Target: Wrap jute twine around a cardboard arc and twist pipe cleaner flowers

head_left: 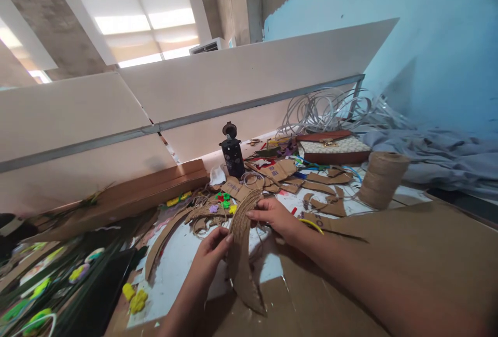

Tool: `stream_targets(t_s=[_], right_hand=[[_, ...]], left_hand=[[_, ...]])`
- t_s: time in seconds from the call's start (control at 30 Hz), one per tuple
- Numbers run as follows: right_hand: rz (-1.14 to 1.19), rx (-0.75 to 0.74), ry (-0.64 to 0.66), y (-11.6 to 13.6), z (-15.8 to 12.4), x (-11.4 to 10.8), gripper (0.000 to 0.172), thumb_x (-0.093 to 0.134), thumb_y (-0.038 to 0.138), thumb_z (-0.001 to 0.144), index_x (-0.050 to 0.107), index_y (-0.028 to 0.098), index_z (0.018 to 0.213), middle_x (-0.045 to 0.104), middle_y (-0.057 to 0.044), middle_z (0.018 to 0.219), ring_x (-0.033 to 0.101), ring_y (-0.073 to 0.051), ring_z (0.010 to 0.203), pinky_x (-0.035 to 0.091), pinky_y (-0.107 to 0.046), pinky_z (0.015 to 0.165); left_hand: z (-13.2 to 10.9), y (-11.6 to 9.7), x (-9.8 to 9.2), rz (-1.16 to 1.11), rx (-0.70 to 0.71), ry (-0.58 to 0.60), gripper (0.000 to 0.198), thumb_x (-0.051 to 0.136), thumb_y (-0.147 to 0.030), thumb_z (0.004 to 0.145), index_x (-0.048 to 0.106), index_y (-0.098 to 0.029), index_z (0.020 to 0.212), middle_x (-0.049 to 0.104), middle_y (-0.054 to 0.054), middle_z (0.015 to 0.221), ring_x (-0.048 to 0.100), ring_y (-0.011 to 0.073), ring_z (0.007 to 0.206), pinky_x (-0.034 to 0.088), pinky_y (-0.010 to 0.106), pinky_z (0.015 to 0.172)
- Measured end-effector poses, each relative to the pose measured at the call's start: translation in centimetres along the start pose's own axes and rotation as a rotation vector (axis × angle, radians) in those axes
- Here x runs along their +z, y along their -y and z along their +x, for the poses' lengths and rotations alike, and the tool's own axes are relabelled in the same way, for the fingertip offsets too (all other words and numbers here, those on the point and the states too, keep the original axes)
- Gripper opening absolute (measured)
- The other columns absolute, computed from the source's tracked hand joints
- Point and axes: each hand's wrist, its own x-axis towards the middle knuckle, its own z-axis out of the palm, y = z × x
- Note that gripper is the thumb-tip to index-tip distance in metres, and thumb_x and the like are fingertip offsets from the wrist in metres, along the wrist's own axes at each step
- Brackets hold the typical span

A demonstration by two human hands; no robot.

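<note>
Between my two hands is a curved cardboard strip (241, 243), its upper part covered in rows of brown twine and its lower end bare. My left hand (215, 249) pinches the strip's left edge about halfway down. Higher up, my right hand (271, 218) grips the right edge, thumb on top and fingers partly hidden behind. A large spool of twine (383, 179) stands to the right of my right hand. Left of the strip lie a bare curved cardboard piece (165, 241) and small flowers in green, red, purple and yellow (223, 199).
A black bottle (232, 156) with its lid up stands behind the hands. Cardboard scraps (280, 170) spread around it. Farther back are a patterned handbag (334, 148) and coiled white strips (322, 111). A large cardboard sheet (420, 254) covers the right side. Yellow flowers (137, 299) lie front left.
</note>
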Motion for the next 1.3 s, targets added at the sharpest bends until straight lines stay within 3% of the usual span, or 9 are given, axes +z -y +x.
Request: stream_targets(t_s=[0.2, 0.37, 0.6, 0.77, 0.83, 0.93, 1.07, 1.13, 1.3], right_hand=[[0.041, 0.01, 0.097, -0.1, -0.7, 1.1, 0.035, 0.079, 0.049, 0.068, 0.073, 0.015, 0.077, 0.067, -0.002, 0.071, 0.055, -0.015, 0.065, 0.042, -0.028, 0.066], [0.047, 0.004, 0.078, -0.1, -1.0, 1.3, 0.036, 0.077, 0.051, 0.07, 0.071, 0.016, 0.074, 0.064, -0.001, 0.067, 0.053, -0.015, 0.062, 0.041, -0.028, 0.064], [-0.039, 0.059, 0.204, -0.9, -1.5, 2.0, 0.043, 0.081, 0.057, 0.066, 0.068, 0.016, 0.07, 0.062, -0.001, 0.065, 0.056, -0.016, 0.063, 0.041, -0.028, 0.063], [-0.137, -0.026, 0.233, -0.4, -1.4, 1.8, 0.043, 0.071, 0.059, 0.078, 0.07, 0.017, 0.081, 0.067, -0.004, 0.076, 0.06, -0.02, 0.074, 0.044, -0.031, 0.07], [-0.211, -0.09, 0.152, 0.6, -1.4, 1.2, 0.041, 0.066, 0.058, 0.083, 0.071, 0.018, 0.091, 0.07, -0.006, 0.089, 0.062, -0.022, 0.084, 0.045, -0.033, 0.076], [-0.278, -0.219, -0.142, 2.3, -1.4, -0.4, 0.04, 0.066, 0.053, 0.084, 0.069, 0.02, 0.105, 0.069, -0.007, 0.102, 0.061, -0.024, 0.091, 0.047, -0.034, 0.076], [-0.236, -0.365, -0.477, 3.6, -1.9, -1.6, 0.03, 0.068, 0.049, 0.084, 0.067, 0.023, 0.097, 0.066, -0.004, 0.09, 0.058, -0.022, 0.081, 0.046, -0.031, 0.068], [-0.191, -0.327, -0.407, 3.4, -2.2, -1.1, 0.028, 0.066, 0.05, 0.085, 0.066, 0.022, 0.084, 0.063, -0.002, 0.078, 0.056, -0.02, 0.073, 0.044, -0.03, 0.066], [0.08, -0.048, 0.159, 1.5, -2.5, 2.2, 0.047, 0.057, 0.061, 0.089, 0.07, 0.016, 0.082, 0.065, -0.005, 0.074, 0.053, -0.016, 0.065, 0.038, -0.028, 0.061]], left_hand=[[-0.8, -1.7, 0.9, -0.033, -0.011, -0.002, 0.047, 0.082, -0.059, 0.06, 0.063, -0.018, 0.071, 0.056, -0.002, 0.064, 0.047, 0.0136, 0.061, 0.036, 0.024, 0.058], [-0.8, -1.7, 1.0, -0.042, -0.014, 0.008, 0.049, 0.083, -0.061, 0.059, 0.063, -0.018, 0.071, 0.056, -0.003, 0.064, 0.045, 0.0129, 0.061, 0.034, 0.023, 0.058], [-0.8, -1.4, 1.2, -0.085, 0.009, 0.008, 0.049, 0.084, -0.059, 0.06, 0.066, -0.017, 0.077, 0.063, 0.0, 0.07, 0.052, 0.0146, 0.065, 0.038, 0.023, 0.059], [-1.2, -2.3, 0.1, -0.159, 0.059, -0.097, 0.037, 0.082, -0.048, 0.07, 0.067, -0.017, 0.082, 0.064, 0.0, 0.071, 0.054, 0.0132, 0.064, 0.042, 0.023, 0.059], [-1.4, -3.0, -0.8, -0.198, 0.121, -0.19, 0.033, 0.08, -0.044, 0.074, 0.067, -0.017, 0.088, 0.066, 0.001, 0.078, 0.057, 0.0137, 0.067, 0.046, 0.024, 0.062], [-1.6, -3.8, -2.1, -0.243, 0.235, -0.35, 0.032, 0.081, -0.039, 0.074, 0.065, -0.019, 0.092, 0.069, 0.001, 0.085, 0.062, 0.0163, 0.075, 0.052, 0.027, 0.068], [-1.9, -4.2, -2.1, -0.215, 0.406, -0.521, 0.025, 0.079, -0.031, 0.077, 0.062, -0.02, 0.091, 0.07, 0.001, 0.086, 0.065, 0.0175, 0.08, 0.056, 0.031, 0.073], [-2.3, -4.1, -1.4, -0.105, 0.538, -0.568, 0.016, 0.075, -0.025, 0.082, 0.062, -0.021, 0.09, 0.072, 0.001, 0.09, 0.068, 0.018, 0.085, 0.056, 0.032, 0.079], [-2.9, -3.0, 0.7, 0.343, 0.973, -0.479, 0.025, 0.065, -0.002, 0.084, 0.063, -0.025, 0.094, 0.075, 0.002, 0.11, 0.07, 0.0184, 0.107, 0.054, 0.034, 0.094]])
